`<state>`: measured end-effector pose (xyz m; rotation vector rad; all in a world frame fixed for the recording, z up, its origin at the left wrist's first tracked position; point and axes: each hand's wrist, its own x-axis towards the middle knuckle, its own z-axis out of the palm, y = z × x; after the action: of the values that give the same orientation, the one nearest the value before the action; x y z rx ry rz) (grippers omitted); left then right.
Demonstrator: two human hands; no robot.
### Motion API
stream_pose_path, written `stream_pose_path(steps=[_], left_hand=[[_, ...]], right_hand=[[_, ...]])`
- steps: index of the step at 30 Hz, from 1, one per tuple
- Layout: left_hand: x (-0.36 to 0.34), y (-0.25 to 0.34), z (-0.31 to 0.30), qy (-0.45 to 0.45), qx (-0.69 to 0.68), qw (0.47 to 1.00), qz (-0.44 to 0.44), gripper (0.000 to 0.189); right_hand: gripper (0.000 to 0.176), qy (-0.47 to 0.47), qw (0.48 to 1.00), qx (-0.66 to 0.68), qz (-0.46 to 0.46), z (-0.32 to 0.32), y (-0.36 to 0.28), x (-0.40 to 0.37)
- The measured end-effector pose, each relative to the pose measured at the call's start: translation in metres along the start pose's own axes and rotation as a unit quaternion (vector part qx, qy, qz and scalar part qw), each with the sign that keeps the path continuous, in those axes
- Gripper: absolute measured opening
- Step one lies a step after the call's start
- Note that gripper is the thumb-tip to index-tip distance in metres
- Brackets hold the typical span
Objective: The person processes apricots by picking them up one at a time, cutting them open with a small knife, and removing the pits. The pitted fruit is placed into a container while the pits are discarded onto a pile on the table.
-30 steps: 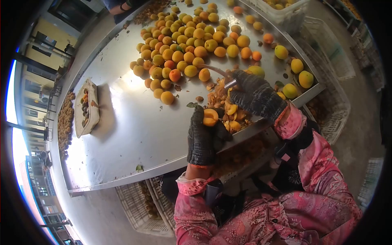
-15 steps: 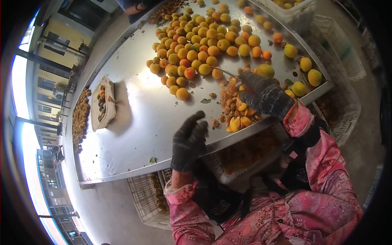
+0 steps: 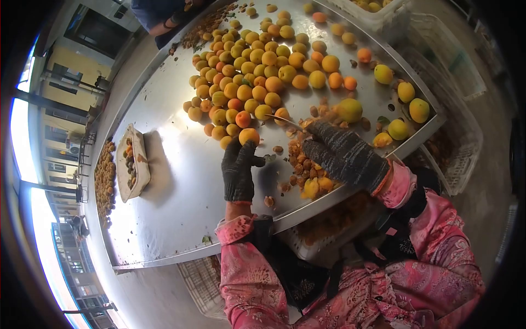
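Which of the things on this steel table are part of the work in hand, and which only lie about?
In use: left hand at one apricot; right hand gripping the knife; apricot heap; cut pieces.
Lying about: tray of scraps; white crate; loose leaf; another person's arm.
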<state>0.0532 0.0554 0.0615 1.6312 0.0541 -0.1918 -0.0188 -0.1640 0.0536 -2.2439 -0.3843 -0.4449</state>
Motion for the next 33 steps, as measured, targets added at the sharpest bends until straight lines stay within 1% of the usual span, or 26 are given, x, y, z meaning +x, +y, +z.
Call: stream_pose_path(steps=[1,2,3,4,5,6,7,10,11,12,14,16,17,18,19,20,21,22,23,24,26,27,28,29,31,33], left_hand=[[-0.007,0.006,0.006,-0.003,0.0,1.0,-0.001,0.04],[-0.014,0.01,0.012,-0.027,-0.063,0.998,0.015,0.043],[-0.022,0.013,0.017,-0.051,-0.125,0.99,0.031,0.047],[-0.028,0.015,0.022,-0.051,-0.125,0.99,0.03,0.047],[-0.035,0.015,0.027,-0.066,-0.161,0.984,0.043,0.048],[-0.039,0.016,0.032,-0.081,-0.197,0.975,0.056,0.048],[-0.043,0.017,0.035,-0.082,-0.198,0.975,0.054,0.048],[-0.049,0.016,0.038,-0.054,-0.175,0.981,0.065,0.05],[-0.049,0.014,0.037,-0.04,-0.055,0.989,0.131,0.051],[-0.049,0.013,0.036,-0.025,0.065,0.978,0.195,0.052],[-0.049,0.012,0.036,-0.026,0.054,0.98,0.187,0.052],[-0.05,0.013,0.036,-0.027,0.044,0.983,0.178,0.051],[-0.051,0.016,0.036,-0.043,-0.092,0.989,0.106,0.049],[-0.052,0.017,0.037,-0.058,-0.226,0.972,0.033,0.048],[-0.053,0.015,0.038,-0.058,-0.226,0.972,0.031,0.048],[-0.055,0.013,0.04,-0.043,-0.23,0.971,0.055,0.047],[-0.055,0.012,0.041,-0.029,-0.235,0.968,0.079,0.046],[-0.055,0.009,0.04,-0.028,-0.238,0.968,0.079,0.046],[-0.055,0.006,0.037,-0.029,-0.202,0.976,0.077,0.047],[-0.055,0.007,0.035,-0.029,-0.165,0.983,0.075,0.048],[-0.06,0.02,0.032,-0.048,-0.164,0.984,0.055,0.047],[-0.063,0.028,0.031,-0.068,-0.162,0.984,0.035,0.045],[-0.065,0.032,0.029,-0.067,-0.163,0.984,0.037,0.045],[-0.066,0.035,0.028,-0.077,-0.132,0.988,0.02,0.043],[-0.068,0.039,0.033,-0.089,-0.101,0.991,0.003,0.041],[-0.073,0.038,0.051,-0.013,-0.15,0.989,-0.002,0.036]], right_hand=[[0.038,0.001,1.0,-0.002,0.002,-0.003,-0.005,0.0],[0.035,0.021,0.99,-0.095,-0.099,-0.01,-0.013,-0.001],[0.033,0.039,0.961,-0.185,-0.2,-0.012,-0.02,-0.002],[0.034,0.04,0.966,-0.169,-0.194,-0.01,-0.026,-0.003],[0.034,0.039,0.966,-0.17,-0.193,-0.007,-0.03,-0.004],[0.035,0.037,0.972,-0.142,-0.182,-0.005,-0.033,-0.005],[0.037,0.035,0.978,-0.115,-0.17,-0.003,-0.035,-0.007],[0.037,0.04,0.968,-0.158,-0.192,-0.005,-0.04,-0.009],[0.037,0.039,0.968,-0.158,-0.191,-0.005,-0.041,-0.01],[0.037,0.041,0.965,-0.177,-0.189,-0.004,-0.042,-0.012],[0.038,0.039,0.962,-0.196,-0.187,-0.002,-0.043,-0.013],[0.035,0.04,0.966,-0.176,-0.187,0.002,-0.043,-0.014],[0.035,0.038,0.966,-0.176,-0.187,0.005,-0.042,-0.015],[0.034,0.043,0.967,-0.175,-0.177,0.008,-0.042,-0.016],[0.034,0.048,0.969,-0.175,-0.168,0.01,-0.043,-0.017],[0.034,0.047,0.969,-0.175,-0.168,0.012,-0.044,-0.016],[0.037,0.034,0.982,-0.124,-0.141,0.014,-0.047,-0.014],[0.04,0.021,0.991,-0.072,-0.114,0.014,-0.048,-0.014],[0.04,0.019,0.991,-0.073,-0.114,0.014,-0.048,-0.014],[0.036,0.002,0.991,-0.062,-0.116,0.013,-0.047,-0.013],[0.032,-0.015,0.991,-0.051,-0.119,0.009,-0.045,-0.011],[0.031,-0.004,0.985,-0.069,-0.155,0.005,-0.045,-0.009],[0.03,0.006,0.977,-0.088,-0.192,0.002,-0.044,-0.008],[0.03,0.005,0.977,-0.088,-0.195,0.0,-0.042,-0.007],[0.029,-0.048,0.969,-0.118,-0.214,-0.004,-0.037,-0.004],[0.031,-0.023,0.972,-0.111,-0.205,0.001,-0.043,-0.005]])
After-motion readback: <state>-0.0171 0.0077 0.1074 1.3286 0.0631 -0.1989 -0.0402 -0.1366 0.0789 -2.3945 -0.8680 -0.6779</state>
